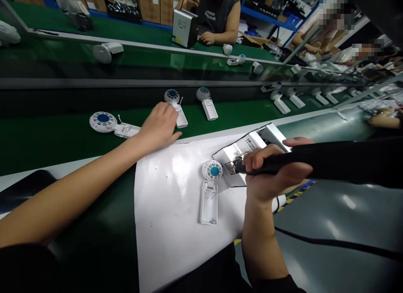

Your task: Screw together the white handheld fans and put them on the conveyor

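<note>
My left hand [160, 127] is over the green belt, fingers reaching onto a white handheld fan [181, 118] and covering part of its handle. Its thumb sticks out apart from the fan, and the fingertips are partly hidden. A black electric screwdriver [283, 162] lies in my right hand [267, 175], with fingers and thumb around it. The screwdriver's tip points down at the front of a white and silver screw feeder box [252, 144]. On the white mat [170, 209], between my hands, lies another handheld fan [210, 200], its handle shell open and its round head blue-centred.
Another open fan [103, 121] lies left of my hand, and one more fan [209, 108] to its right. Several fans line the belt [47, 137] farther right. A black cable [340, 242] hangs at lower right. Across the belt, a co-worker's hand [208, 37] rests near a silver box [184, 28].
</note>
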The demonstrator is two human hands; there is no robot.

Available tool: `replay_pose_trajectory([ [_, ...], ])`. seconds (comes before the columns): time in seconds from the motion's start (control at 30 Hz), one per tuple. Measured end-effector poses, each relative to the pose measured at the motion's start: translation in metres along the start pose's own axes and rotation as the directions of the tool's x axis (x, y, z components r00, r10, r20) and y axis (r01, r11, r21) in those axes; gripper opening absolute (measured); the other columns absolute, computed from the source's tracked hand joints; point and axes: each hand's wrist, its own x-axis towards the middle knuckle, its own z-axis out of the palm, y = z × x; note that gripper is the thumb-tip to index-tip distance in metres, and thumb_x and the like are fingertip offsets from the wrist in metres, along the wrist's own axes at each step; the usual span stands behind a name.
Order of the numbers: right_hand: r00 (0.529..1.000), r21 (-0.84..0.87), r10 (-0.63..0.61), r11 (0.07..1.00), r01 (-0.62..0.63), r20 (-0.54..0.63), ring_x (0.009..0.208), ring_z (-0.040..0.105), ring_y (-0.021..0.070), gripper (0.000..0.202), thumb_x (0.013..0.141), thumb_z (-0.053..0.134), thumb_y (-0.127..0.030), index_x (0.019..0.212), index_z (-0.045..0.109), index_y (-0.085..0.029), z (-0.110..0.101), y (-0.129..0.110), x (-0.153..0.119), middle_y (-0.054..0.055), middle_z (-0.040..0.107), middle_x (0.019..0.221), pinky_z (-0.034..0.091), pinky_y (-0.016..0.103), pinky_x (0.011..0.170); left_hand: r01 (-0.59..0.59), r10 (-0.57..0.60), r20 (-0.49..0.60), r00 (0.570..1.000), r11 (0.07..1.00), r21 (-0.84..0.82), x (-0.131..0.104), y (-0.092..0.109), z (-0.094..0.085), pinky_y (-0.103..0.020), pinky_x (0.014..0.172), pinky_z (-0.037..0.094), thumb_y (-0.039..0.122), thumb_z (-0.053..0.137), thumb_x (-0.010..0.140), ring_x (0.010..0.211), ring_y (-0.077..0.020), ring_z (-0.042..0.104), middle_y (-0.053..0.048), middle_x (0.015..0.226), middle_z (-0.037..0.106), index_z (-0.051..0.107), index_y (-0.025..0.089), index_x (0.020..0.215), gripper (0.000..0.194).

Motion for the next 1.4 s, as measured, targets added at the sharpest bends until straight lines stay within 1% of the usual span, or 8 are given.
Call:
replay_pose_trajectory([
  [0.1,0.976,0.111,0.119,0.984,-0.141,0.182,0.033,0.036,0.0137,0.052,0.099,0.055,-0.080,0.112,0.057,-0.030,-0.002,-0.008,-0.014,-0.011,0.050,0.051,0.038,0.027,0.035,-0.079,0.088,0.192,0.977,0.995,-0.056,0.034,0.006,0.005,-0.053,0.118,0.042,0.029,0.055,0.109,0.138,-0.0412,0.056,-0.024,0.137,0.067,0.067,0.003,0.132,0.037],
  [0.2,0.966,0.190,0.112,0.969,-0.157,0.231,0.035,0.041,0.0143,0.052,0.100,0.055,-0.078,0.119,0.063,-0.031,-0.006,-0.024,-0.020,-0.008,0.056,0.058,0.042,0.030,0.036,-0.071,0.084,0.129,0.988,0.992,-0.103,0.031,0.016,-0.006,-0.048,0.109,0.046,0.022,0.039,0.114,0.125,-0.0349,0.063,-0.018,0.125,0.070,0.070,0.006,0.126,0.037],
  [0.37,0.969,0.219,0.155,0.956,-0.196,0.190,0.042,0.049,0.0155,0.049,0.093,0.074,-0.071,0.124,0.073,-0.033,-0.002,-0.050,-0.016,-0.003,0.067,0.070,0.046,0.033,0.039,-0.321,0.322,-0.029,0.946,0.927,-0.195,-0.066,0.078,-0.022,-0.044,0.095,0.047,0.013,0.046,0.108,0.101,-0.0273,0.062,-0.011,0.105,0.068,0.069,0.014,0.106,0.023],
  [0.47,0.939,0.262,0.226,0.919,-0.293,0.258,0.036,0.043,0.0146,0.048,0.091,0.077,-0.074,0.120,0.074,-0.036,0.016,-0.046,-0.017,-0.007,0.061,0.058,0.045,0.031,0.038,-0.488,0.498,-0.054,0.865,0.813,-0.317,-0.125,0.117,-0.009,-0.042,0.088,0.046,0.014,0.055,0.104,0.090,-0.0250,0.058,-0.009,0.099,0.068,0.066,0.017,0.099,0.013],
  [0.57,0.929,0.350,0.215,0.881,-0.318,0.302,0.032,0.040,0.0129,0.049,0.089,0.077,-0.076,0.114,0.071,-0.035,0.041,-0.025,-0.025,-0.009,0.058,0.055,0.041,0.027,0.034,-0.567,0.585,-0.087,0.806,0.724,-0.393,-0.151,0.134,0.007,-0.043,0.097,0.047,0.022,0.058,0.107,0.100,-0.0268,0.060,-0.009,0.108,0.071,0.067,0.018,0.104,0.010],
  [0.7,0.915,0.316,0.269,0.877,-0.362,0.302,0.031,0.035,0.0109,0.053,0.088,0.077,-0.077,0.110,0.062,-0.031,0.063,0.003,-0.040,-0.012,0.053,0.052,0.035,0.024,0.032,-0.572,0.578,-0.119,0.808,0.719,-0.395,-0.149,0.134,0.010,-0.042,0.104,0.045,0.026,0.062,0.107,0.103,-0.0275,0.061,-0.009,0.106,0.071,0.068,0.018,0.103,0.010],
  [1.0,0.896,0.175,0.325,0.905,-0.387,0.303,0.031,0.035,0.0109,0.060,0.087,0.073,-0.083,0.108,0.052,-0.030,0.065,0.019,-0.046,-0.014,0.049,0.050,0.036,0.025,0.034,-0.575,0.581,-0.115,0.806,0.723,-0.382,-0.147,0.134,0.009,-0.042,0.098,0.046,0.026,0.064,0.104,0.097,-0.0267,0.060,-0.008,0.103,0.069,0.068,0.018,0.103,0.010],
  [1.4,0.852,0.226,0.250,0.895,-0.385,0.461,0.042,0.042,0.0107,0.041,0.093,0.079,-0.059,0.114,0.059,-0.029,0.061,0.047,-0.077,-0.010,0.054,0.058,0.037,0.026,0.043,-0.550,0.576,-0.088,0.812,0.708,-0.443,-0.151,0.130,0.008,-0.043,0.105,0.046,0.025,0.062,0.105,0.106,-0.0275,0.063,-0.007,0.105,0.072,0.067,0.020,0.101,0.008],
])
